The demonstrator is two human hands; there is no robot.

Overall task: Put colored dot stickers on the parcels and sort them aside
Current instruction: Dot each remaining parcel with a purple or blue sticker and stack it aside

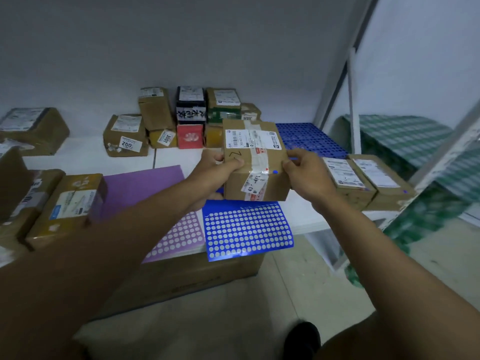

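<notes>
White floor (85, 154) carries scattered parcels; above the blue dot-sticker sheet (249, 229), both hands, left hand (215, 168) and right hand (306, 175), grip the taped brown cardboard parcel (255, 162), already blue-dotted (275, 172). Best carried level to the sorted right-hand boxes (366, 178).

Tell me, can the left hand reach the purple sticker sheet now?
Probably not at once: the left hand grips the held parcel together with the right hand. The purple sticker sheet lies uncovered just below.
</notes>
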